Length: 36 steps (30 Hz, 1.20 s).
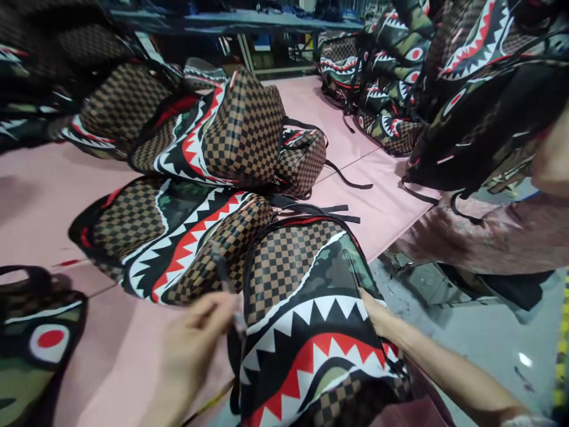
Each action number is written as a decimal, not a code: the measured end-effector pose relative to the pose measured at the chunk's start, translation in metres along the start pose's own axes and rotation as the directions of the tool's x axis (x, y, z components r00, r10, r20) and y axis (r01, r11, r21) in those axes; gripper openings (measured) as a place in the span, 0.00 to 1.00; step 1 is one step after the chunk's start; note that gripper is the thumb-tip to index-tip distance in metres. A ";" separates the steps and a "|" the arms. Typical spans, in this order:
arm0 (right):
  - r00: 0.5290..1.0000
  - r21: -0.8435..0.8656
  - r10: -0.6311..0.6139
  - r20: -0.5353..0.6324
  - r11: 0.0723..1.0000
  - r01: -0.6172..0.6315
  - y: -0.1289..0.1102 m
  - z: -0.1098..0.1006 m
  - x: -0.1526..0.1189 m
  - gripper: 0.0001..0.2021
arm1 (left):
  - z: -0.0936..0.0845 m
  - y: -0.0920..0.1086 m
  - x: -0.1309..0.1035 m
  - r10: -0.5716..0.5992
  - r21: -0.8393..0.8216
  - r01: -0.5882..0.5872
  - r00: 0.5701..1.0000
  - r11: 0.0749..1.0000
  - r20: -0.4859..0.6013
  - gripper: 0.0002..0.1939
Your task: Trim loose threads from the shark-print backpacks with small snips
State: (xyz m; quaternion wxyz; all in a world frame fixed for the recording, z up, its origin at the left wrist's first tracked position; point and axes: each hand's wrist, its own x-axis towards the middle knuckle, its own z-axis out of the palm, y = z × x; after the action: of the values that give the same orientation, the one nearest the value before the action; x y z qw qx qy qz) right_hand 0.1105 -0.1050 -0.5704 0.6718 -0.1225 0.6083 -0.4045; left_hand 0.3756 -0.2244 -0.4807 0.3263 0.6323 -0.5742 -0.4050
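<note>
A checkered backpack with a red and white shark-mouth print [306,308] stands at the table's front edge, close to me. My left hand [207,326], blurred by motion, is at its left side with the fingers closed round a thin, dark and partly clear tool [226,279]. My right hand [373,308] lies against the backpack's right side; its fingers are mostly hidden behind or against the bag. Another shark-print backpack [178,243] lies on its side just left of the near one.
More checkered backpacks [240,130] are piled behind, on the pink table [115,350]. One with a red eye [31,350] sits at the left edge. Further bags [391,77] stand at the back right, near another person's arm [553,157]. Loose black straps [349,178] trail across the table.
</note>
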 end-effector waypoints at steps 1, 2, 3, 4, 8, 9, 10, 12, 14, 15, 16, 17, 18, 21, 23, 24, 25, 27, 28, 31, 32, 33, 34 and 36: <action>1.000 -0.017 -0.004 0.023 1.000 0.005 0.002 -0.005 -0.005 0.27 | 0.023 0.003 -0.019 -0.035 -0.075 0.042 0.995 0.996 0.098 0.24; 0.998 -0.066 -0.043 0.052 0.997 0.047 0.003 -0.012 -0.011 0.25 | 0.046 0.005 -0.036 -0.068 -0.125 0.099 0.972 0.987 0.226 0.22; 0.990 -0.148 -0.121 0.067 0.980 0.130 0.005 -0.021 -0.018 0.24 | 0.067 0.007 -0.050 -0.083 -0.125 0.130 0.941 0.984 0.329 0.22; 0.969 -0.261 -0.236 0.074 0.933 0.247 0.007 -0.030 -0.027 0.23 | 0.086 0.009 -0.062 -0.096 -0.113 0.157 0.903 0.981 0.418 0.21; 0.624 -0.739 -0.749 0.221 0.289 0.609 0.004 -0.062 -0.056 0.22 | 0.140 0.023 -0.087 -0.156 -0.017 0.218 0.749 0.976 0.645 0.21; 0.529 -0.786 -0.797 0.290 0.117 0.606 0.001 -0.066 -0.059 0.22 | 0.149 0.028 -0.090 -0.165 0.004 0.222 0.713 0.975 0.682 0.21; 0.456 -0.801 -0.814 0.360 -0.019 0.599 -0.003 -0.069 -0.059 0.22 | 0.159 0.034 -0.093 -0.162 0.015 0.217 0.678 0.976 0.717 0.21; 0.356 -0.796 -0.823 0.442 -0.176 0.579 -0.013 -0.071 -0.053 0.18 | 0.176 0.045 -0.096 -0.108 0.013 0.160 0.600 0.987 0.793 0.22; 0.272 -0.795 -0.868 0.416 -0.202 0.572 -0.025 -0.073 -0.041 0.12 | 0.193 0.051 -0.094 -0.016 -0.002 0.029 0.605 1.000 0.796 0.23; 0.234 -0.790 -0.898 0.374 -0.175 0.588 -0.030 -0.075 -0.035 0.11 | 0.201 0.052 -0.092 0.031 0.031 -0.080 0.672 0.996 0.740 0.24; 0.213 -0.774 -0.925 0.315 -0.120 0.621 -0.036 -0.076 -0.029 0.11 | 0.209 0.052 -0.089 0.064 0.123 -0.187 0.759 0.975 0.648 0.23; 0.220 -0.743 -0.944 0.245 -0.037 0.668 -0.041 -0.078 -0.022 0.11 | 0.216 0.050 -0.085 0.084 0.267 -0.262 0.841 0.927 0.534 0.21; 0.258 -0.692 -0.949 0.182 0.062 0.719 -0.045 -0.080 -0.017 0.11 | 0.222 0.048 -0.081 0.108 0.432 -0.305 0.900 0.849 0.422 0.20; 0.441 -0.554 -0.893 0.085 0.326 0.766 -0.050 -0.081 -0.001 0.09 | 0.237 0.040 -0.074 0.130 0.761 -0.339 0.937 0.553 0.324 0.24; 0.500 -0.548 -0.863 0.067 0.387 0.741 -0.049 -0.079 0.008 0.09 | 0.242 0.035 -0.074 0.124 0.817 -0.373 0.926 0.439 0.356 0.23; 0.509 -0.554 -0.859 0.058 0.396 0.732 -0.048 -0.078 0.011 0.09 | 0.243 0.033 -0.075 0.113 0.827 -0.378 0.924 0.417 0.366 0.22; 0.511 -0.558 -0.858 0.044 0.403 0.725 -0.046 -0.076 0.015 0.09 | 0.244 0.032 -0.077 0.094 0.832 -0.375 0.924 0.408 0.370 0.20; 0.506 -0.565 -0.862 0.028 0.404 0.719 -0.045 -0.072 0.020 0.07 | 0.242 0.031 -0.080 0.075 0.838 -0.361 0.928 0.410 0.364 0.18; 0.489 -0.573 -0.872 0.030 0.386 0.723 -0.044 -0.071 0.021 0.06 | 0.241 0.031 -0.082 0.070 0.840 -0.352 0.932 0.413 0.356 0.18; 0.345 -0.605 -0.937 0.057 0.243 0.758 -0.044 -0.067 0.024 0.03 | 0.239 0.031 -0.085 0.073 0.832 -0.355 0.930 0.426 0.360 0.19; 0.291 -0.608 -0.955 0.063 0.194 0.770 -0.043 -0.066 0.025 0.03 | 0.239 0.030 -0.086 0.077 0.828 -0.357 0.929 0.431 0.361 0.20; 0.245 -0.606 -0.967 0.066 0.157 0.779 -0.043 -0.065 0.026 0.02 | 0.239 0.030 -0.086 0.081 0.826 -0.358 0.929 0.435 0.360 0.20; 0.216 -0.602 -0.974 0.070 0.132 0.788 -0.043 -0.064 0.027 0.02 | 0.239 0.030 -0.086 0.084 0.824 -0.359 0.929 0.439 0.360 0.20; 0.187 -0.591 -0.978 0.091 0.098 0.800 -0.043 -0.063 0.029 0.02 | 0.239 0.029 -0.085 0.094 0.818 -0.365 0.927 0.444 0.363 0.20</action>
State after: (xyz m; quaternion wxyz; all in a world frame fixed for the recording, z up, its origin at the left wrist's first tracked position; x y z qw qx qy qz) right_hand 0.0337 -0.1325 -0.5776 0.1025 -0.5761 0.5837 -0.5629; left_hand 0.1490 -0.1310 -0.5531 -0.0692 0.5643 -0.8180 -0.0870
